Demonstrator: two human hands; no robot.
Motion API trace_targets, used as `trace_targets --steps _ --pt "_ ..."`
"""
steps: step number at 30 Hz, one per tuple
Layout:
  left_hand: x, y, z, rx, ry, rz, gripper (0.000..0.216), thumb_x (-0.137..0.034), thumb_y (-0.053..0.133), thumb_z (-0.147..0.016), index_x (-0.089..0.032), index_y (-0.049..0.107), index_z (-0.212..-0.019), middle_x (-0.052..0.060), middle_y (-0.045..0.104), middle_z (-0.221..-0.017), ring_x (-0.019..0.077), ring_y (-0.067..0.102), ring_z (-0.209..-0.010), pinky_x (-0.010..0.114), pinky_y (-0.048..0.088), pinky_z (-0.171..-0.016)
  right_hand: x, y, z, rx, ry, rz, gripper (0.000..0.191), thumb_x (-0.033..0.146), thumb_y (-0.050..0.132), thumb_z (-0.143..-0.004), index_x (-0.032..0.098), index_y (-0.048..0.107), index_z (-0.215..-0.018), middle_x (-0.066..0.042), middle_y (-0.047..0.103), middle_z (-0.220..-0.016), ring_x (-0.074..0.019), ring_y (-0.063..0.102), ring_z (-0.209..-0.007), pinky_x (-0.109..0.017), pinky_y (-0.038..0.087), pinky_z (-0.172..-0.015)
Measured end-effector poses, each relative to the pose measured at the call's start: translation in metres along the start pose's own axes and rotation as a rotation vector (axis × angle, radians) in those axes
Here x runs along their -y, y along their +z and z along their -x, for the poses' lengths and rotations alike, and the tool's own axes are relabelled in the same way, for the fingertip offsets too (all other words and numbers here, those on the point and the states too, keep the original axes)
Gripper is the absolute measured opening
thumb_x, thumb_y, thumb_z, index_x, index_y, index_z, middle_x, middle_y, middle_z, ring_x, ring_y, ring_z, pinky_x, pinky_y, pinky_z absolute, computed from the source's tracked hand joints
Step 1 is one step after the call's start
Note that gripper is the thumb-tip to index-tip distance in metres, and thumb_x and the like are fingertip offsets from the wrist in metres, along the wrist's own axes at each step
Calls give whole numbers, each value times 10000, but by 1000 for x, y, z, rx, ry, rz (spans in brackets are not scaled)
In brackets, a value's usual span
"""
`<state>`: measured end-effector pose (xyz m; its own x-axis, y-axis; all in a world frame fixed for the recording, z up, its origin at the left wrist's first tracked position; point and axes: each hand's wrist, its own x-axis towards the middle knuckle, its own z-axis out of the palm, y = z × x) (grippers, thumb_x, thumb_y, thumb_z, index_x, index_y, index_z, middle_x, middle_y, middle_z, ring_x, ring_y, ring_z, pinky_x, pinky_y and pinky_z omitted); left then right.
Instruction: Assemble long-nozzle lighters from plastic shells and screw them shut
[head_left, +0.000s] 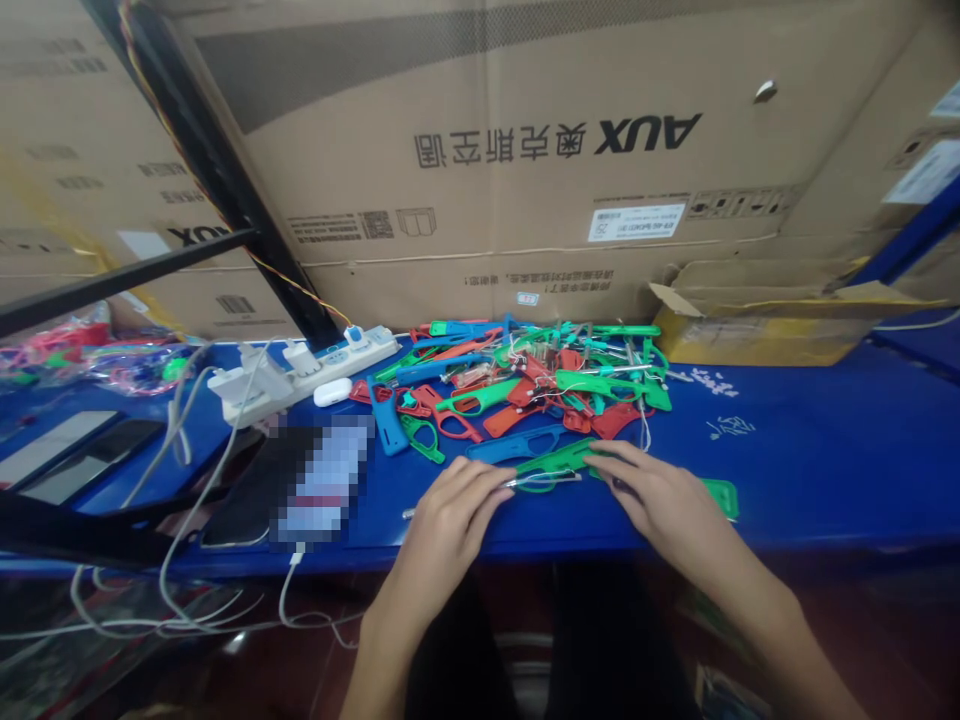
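My left hand [454,505] pinches a thin metal tube [409,514], whose end sticks out to the left of the hand. From the fingertips, thin white wire [551,476] reaches right, over a green lighter casing half [555,458]. My right hand [667,495] has its fingers closed on the right end of that casing, with the thumb below; the contact is partly hidden. A blue casing half [514,443] lies just behind. Another green piece [721,497] shows beside my right hand, partly covered by it.
Behind my hands is a pile of red, green and blue casings [525,390] with wired parts. A power strip [311,375], phone [326,480] and cables stand left. An open carton [757,325] sits back right, near small white bits [709,380] and thin pins [731,428].
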<state>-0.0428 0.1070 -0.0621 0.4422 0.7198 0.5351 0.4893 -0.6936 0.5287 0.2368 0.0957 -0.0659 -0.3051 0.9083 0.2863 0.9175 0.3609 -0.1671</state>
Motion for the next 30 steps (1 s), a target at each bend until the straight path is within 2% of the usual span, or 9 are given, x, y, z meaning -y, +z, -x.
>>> trace_targets --steps 3,6,9,12,17,21,24,30 --pt "-2 -2 -1 22 -29 -75 196 -248 539 -1039 -213 704 -1139 55 744 -1022 207 659 -920 403 535 -896 14 -5 4 -29 -19 30 383 158 438 -970 239 724 -1212 -46 680 -1363 -234 781 -842 -387 657 -656" --pt "-2 -7 0 47 -57 -89 199 -239 530 -1040 -215 709 -1122 59 739 -1048 212 657 -939 398 537 -883 28 -8 9 -114 -24 -7 385 149 420 -974 216 706 -1223 -62 706 -1322 -222 779 -831 -383 661 -702" --pt "-1 -9 2 31 -84 -82 190 -233 536 -1038 -217 709 -1115 66 727 -1094 218 654 -989 408 523 -912 35 -4 12 -176 -16 -35 326 214 436 -1009 219 712 -1183 -62 752 -1225 -225 781 -846 -370 660 -716" --pt "2 -8 3 24 -102 -83 187 -223 534 -1038 -227 706 -1113 63 724 -1139 221 653 -1043 417 502 -958 29 2 14 -196 -12 -41 292 276 449 -1030 216 722 -1117 -52 772 -1161 -229 783 -826 -342 650 -640" --pt "7 -4 7 -2 -130 -99 191 -198 532 -1038 -230 679 -1157 53 727 -1140 213 650 -1053 408 477 -978 15 5 16 -268 -36 -60 293 221 432 -1038 216 703 -1149 -55 767 -1177 -195 780 -847 -273 615 -635" --pt "11 -2 9 -45 -134 -109 203 -180 540 -1032 -234 676 -1173 49 730 -1129 207 644 -1036 390 478 -946 24 8 7 -217 -128 -93 277 317 468 -1060 208 687 -1190 -74 740 -1239 -178 773 -833 -262 602 -651" --pt "13 -2 9 -60 -137 -131 206 -182 537 -1033 -234 674 -1177 54 740 -1129 213 645 -1036 397 475 -932 30 12 -5 -158 -157 -96 322 398 467 -1058 201 694 -1173 -81 744 -1202 -183 769 -802 -264 591 -618" --pt "14 -1 9 -49 -157 -162 208 -175 532 -1035 -235 667 -1181 47 746 -1147 213 641 -1054 396 459 -935 23 15 -22 -112 -209 -121 294 311 458 -1060 198 722 -1126 -83 736 -1142 -170 757 -785 -248 566 -613"
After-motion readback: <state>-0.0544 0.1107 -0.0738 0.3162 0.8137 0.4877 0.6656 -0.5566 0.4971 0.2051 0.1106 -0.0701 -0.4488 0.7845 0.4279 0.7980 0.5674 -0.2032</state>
